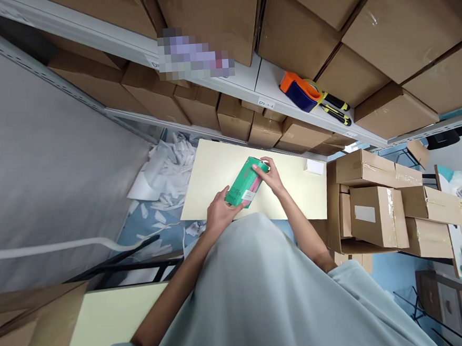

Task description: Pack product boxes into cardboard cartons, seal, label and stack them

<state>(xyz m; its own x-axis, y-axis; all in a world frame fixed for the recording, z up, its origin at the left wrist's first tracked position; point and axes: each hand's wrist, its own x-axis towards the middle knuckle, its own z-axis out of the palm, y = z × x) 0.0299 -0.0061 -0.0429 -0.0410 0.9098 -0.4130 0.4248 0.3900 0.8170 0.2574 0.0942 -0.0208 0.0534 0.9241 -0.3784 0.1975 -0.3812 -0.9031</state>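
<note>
A green carton (241, 183) with a pink side panel and a white label is held over the pale yellow table (296, 195), tilted with its far end to the right. My left hand (220, 211) grips its near left end from below, the thumb along the bottom edge. At the far right end my right hand (270, 176) closes on the carton, thumb on the top face and fingers around the back edge. A small white box (314, 166) lies on the table's right side.
Shelves of brown cardboard boxes (233, 115) rise behind the table. A tape dispenser (300, 91) and two utility knives (336, 110) lie on one shelf. Stacked cartons (376, 215) stand at right. White paper scraps (167, 164) cover the floor at left.
</note>
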